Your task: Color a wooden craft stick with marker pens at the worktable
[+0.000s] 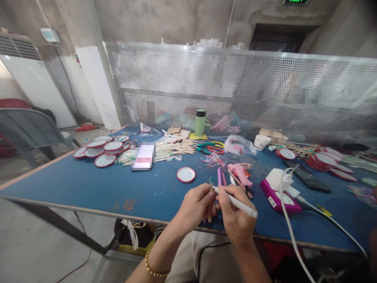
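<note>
My left hand [196, 206] is closed round a thin wooden stick [210, 202] with a teal tip, held upright over the near edge of the blue table [97, 184]. My right hand [234, 214] grips a white pen [235, 202] like a writing tool, its tip against the stick. Both hands touch each other just above my lap. A small round red-rimmed mirror [186, 174] lies on the table just beyond my left hand. Purple and pink sticks [220, 177] lie right ahead of my fingers.
A pink glue gun [240, 173], a magenta power bank [279, 198] with a white charger and cable [291, 232], and a black phone [308, 177] lie to the right. Red-rimmed mirrors [101, 151] sit far left and far right [321, 159]. Wooden sticks [172, 149], scissors [210, 148], a green bottle [200, 122] and a perforated metal screen [235, 86] stand behind.
</note>
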`<state>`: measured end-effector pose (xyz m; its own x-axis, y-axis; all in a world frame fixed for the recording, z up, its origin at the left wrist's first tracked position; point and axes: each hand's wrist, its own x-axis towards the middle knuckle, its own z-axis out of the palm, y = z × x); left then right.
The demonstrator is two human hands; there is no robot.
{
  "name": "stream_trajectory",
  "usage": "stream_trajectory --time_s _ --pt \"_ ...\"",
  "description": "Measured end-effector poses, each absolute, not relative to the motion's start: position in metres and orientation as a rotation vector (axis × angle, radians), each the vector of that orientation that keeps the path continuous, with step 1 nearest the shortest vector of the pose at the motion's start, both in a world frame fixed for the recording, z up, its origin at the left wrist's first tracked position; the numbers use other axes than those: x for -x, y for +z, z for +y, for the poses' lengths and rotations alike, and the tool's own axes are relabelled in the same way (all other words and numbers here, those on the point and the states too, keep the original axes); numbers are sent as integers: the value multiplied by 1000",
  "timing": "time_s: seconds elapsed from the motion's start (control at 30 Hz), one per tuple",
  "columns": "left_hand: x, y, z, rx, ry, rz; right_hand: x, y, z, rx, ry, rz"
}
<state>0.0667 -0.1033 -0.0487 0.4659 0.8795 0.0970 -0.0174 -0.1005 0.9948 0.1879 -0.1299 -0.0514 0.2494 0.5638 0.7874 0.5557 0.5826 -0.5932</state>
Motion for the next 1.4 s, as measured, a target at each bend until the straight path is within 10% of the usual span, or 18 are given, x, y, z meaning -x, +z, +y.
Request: stream_trajectory --time_s 1.4 --pt "-67 -47 -105 -1488 920 854 -186 -48 -129 1005 -49 -1428"
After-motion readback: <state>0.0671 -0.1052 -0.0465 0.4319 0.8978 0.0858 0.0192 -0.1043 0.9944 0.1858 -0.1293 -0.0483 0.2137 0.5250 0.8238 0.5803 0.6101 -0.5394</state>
